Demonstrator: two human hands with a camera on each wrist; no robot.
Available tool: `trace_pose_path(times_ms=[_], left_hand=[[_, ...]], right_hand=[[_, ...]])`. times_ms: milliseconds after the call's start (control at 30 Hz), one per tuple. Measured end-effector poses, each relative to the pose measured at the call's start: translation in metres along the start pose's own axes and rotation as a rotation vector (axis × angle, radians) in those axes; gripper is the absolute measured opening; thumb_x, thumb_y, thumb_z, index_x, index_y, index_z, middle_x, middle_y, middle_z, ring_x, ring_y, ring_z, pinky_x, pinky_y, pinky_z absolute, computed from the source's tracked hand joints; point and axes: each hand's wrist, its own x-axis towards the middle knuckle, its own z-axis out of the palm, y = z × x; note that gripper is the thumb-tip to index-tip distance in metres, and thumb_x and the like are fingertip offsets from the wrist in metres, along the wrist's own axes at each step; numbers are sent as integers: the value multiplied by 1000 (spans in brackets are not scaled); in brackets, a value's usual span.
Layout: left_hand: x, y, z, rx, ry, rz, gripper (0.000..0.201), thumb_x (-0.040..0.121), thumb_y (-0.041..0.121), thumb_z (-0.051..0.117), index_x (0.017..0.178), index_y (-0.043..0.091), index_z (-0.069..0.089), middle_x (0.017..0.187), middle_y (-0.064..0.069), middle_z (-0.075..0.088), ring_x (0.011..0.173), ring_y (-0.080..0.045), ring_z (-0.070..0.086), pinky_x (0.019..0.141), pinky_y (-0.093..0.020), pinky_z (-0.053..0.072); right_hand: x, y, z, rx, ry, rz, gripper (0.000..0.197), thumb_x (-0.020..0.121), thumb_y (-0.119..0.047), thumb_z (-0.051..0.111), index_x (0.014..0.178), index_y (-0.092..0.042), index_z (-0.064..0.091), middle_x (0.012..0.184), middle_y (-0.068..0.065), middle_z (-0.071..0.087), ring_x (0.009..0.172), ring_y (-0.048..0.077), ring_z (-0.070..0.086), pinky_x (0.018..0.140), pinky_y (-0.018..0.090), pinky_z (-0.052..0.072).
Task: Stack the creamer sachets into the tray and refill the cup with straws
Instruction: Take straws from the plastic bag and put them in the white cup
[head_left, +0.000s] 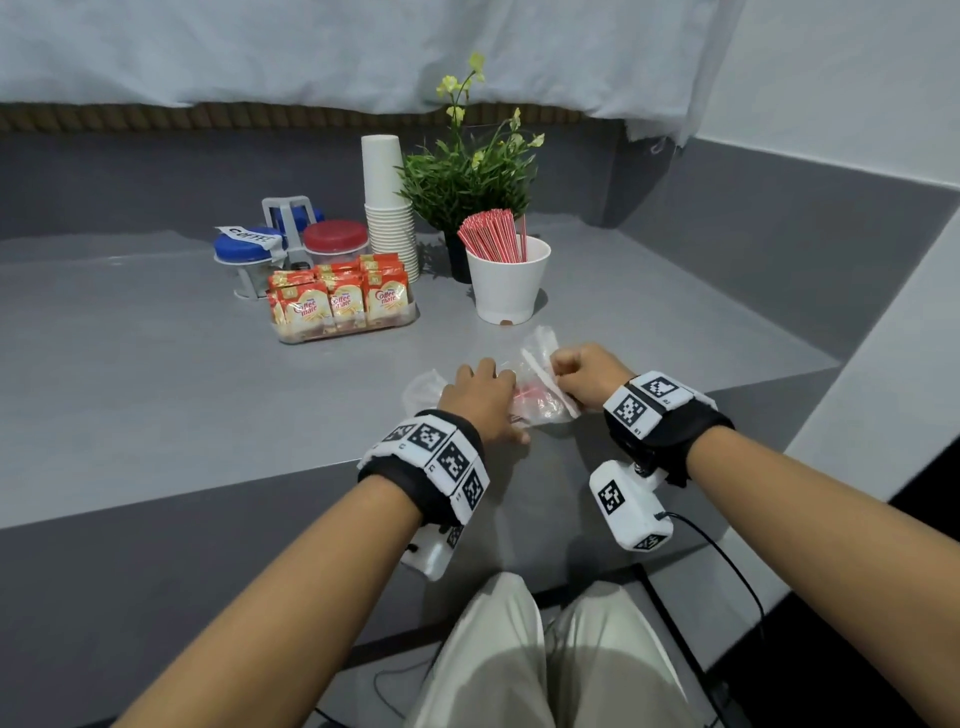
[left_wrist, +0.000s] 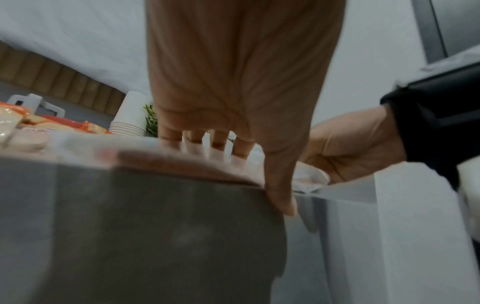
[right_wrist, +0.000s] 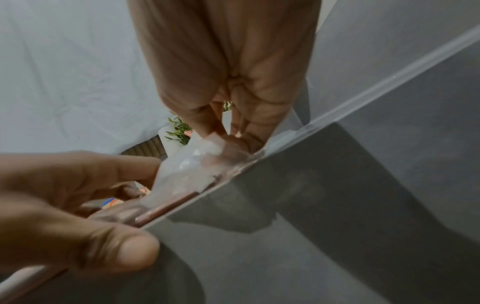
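Note:
A clear tray (head_left: 332, 335) packed with upright orange creamer sachets (head_left: 337, 301) stands mid-table. To its right a white cup (head_left: 509, 291) holds a bunch of red striped straws (head_left: 491, 239). Near the table's front edge lies a clear plastic bag (head_left: 540, 408) with something red inside. My left hand (head_left: 480, 395) lies over the bag's left part, fingers (left_wrist: 192, 139) pressing down on the bag (left_wrist: 145, 158) and thumb at the table edge. My right hand (head_left: 589, 371) is curled and pinches the bag's right edge. The right wrist view shows my right hand's fingers (right_wrist: 207, 115) nipping the plastic (right_wrist: 192, 164).
Behind the tray are jars with blue and red lids (head_left: 291, 244) in a grey rack, one labelled coffee. A tall stack of paper cups (head_left: 387, 208) and a potted plant (head_left: 467, 182) stand behind the cup. Bare grey tabletop (head_left: 130, 364) stretches to the left.

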Motion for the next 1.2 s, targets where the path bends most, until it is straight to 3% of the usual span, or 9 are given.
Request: trace_pose_path(times_ms=[133, 300, 500, 600, 700, 800, 967, 1100, 1200], left_hand=[[-5, 3, 12, 102, 94, 26, 63, 82, 34, 66, 130, 7, 36, 132, -14, 36, 119, -33, 36, 97, -39, 36], [-9, -7, 17, -36, 147, 51, 59, 82, 37, 66, 124, 4, 42, 126, -14, 41, 116, -29, 38, 98, -31, 32], [-12, -14, 18, -139, 213, 48, 43, 89, 34, 56, 121, 6, 49, 120, -14, 47, 113, -28, 41, 95, -29, 32], [-14, -14, 18, -145, 265, 53, 33, 92, 26, 53, 118, 6, 53, 115, -15, 51, 108, -29, 46, 88, -28, 33], [-13, -15, 16, -159, 292, 65, 28, 91, 19, 52, 115, 6, 57, 109, -16, 56, 103, -29, 50, 79, -26, 32], [-13, -17, 15, -199, 312, 69, 25, 91, 19, 53, 111, 6, 60, 102, -15, 58, 97, -28, 52, 68, -21, 24], [-13, -21, 19, -240, 315, 98, 25, 90, 27, 58, 100, 4, 61, 84, -5, 47, 89, -27, 51, 63, -20, 20], [-14, -24, 21, -247, 317, 112, 32, 93, 32, 51, 105, 3, 56, 96, -11, 52, 96, -26, 47, 68, -19, 21], [-15, -23, 23, -241, 315, 97, 32, 96, 31, 45, 109, 2, 53, 108, -14, 53, 101, -26, 45, 73, -19, 24]], right_hand=[[-6, -4, 0, -4, 75, -194, 26, 81, 10, 48, 76, -1, 70, 69, 3, 55, 72, 16, 49, 56, 4, 34], [-5, -8, 4, -39, -61, -225, 19, 82, 2, 54, 89, -2, 72, 81, 3, 61, 81, 15, 53, 72, 19, 38], [-11, -2, -2, -15, -143, -165, 17, 88, -8, 56, 100, -4, 67, 73, -2, 54, 48, -3, 50, 48, 6, 34], [-13, 1, -3, 145, -232, -117, 18, 90, -5, 53, 103, -11, 63, 86, 14, 59, 64, 16, 53, 65, 26, 43], [-17, -1, -4, 240, -269, -126, 20, 89, 1, 54, 97, -17, 60, 90, 23, 58, 79, 27, 48, 73, 39, 40], [-18, -3, -1, 276, -212, -142, 20, 88, 1, 54, 80, -17, 57, 76, 12, 56, 61, 17, 50, 55, 26, 41], [-15, 3, 12, 383, -82, -137, 12, 86, 2, 56, 91, -5, 65, 69, 8, 54, 65, 16, 46, 63, 23, 39], [-10, 7, 10, 450, -24, -98, 19, 84, 3, 59, 75, -13, 65, 54, -7, 54, 45, -2, 47, 51, 14, 40], [-9, 7, 4, 643, 36, -38, 22, 82, 5, 61, 70, -13, 63, 57, -5, 61, 48, 2, 56, 53, 15, 48]])
